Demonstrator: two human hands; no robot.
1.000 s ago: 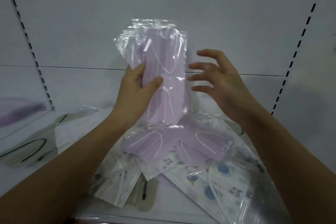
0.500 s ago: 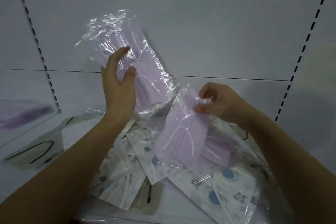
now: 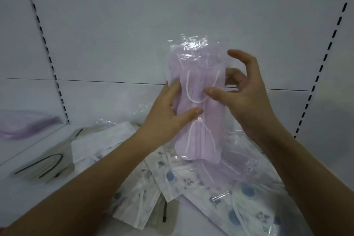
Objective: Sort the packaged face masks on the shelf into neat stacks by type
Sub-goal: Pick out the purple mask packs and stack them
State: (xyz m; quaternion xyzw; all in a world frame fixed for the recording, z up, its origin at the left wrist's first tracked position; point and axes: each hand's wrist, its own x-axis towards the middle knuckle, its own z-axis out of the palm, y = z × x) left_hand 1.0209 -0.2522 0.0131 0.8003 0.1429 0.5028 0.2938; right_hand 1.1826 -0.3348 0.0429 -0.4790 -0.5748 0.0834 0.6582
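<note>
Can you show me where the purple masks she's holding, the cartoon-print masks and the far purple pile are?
purple masks [image 3: 199, 120], head view, pack's middle.
cartoon-print masks [image 3: 247, 191], head view, blue print.
purple pile [image 3: 24, 124], head view, top.

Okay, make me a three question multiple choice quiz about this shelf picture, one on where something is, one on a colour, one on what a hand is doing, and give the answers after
1. Where do the cartoon-print mask packs lie?
A. On the shelf under the hands
B. Hung on the back panel
C. In the left hand

2. What colour are the masks in the held packs?
A. Green
B. Lilac
C. Black

3. What is the left hand doing?
A. Resting flat on the shelf
B. Pointing at the wall
C. Gripping the lilac packs, thumb across the front

Answers:
1 A: they are spread over the white shelf below both forearms.
2 B: pale purple masks with white ear loops show through the clear wrap.
3 C: its thumb presses the front, while the right hand pinches the other edge.
</note>
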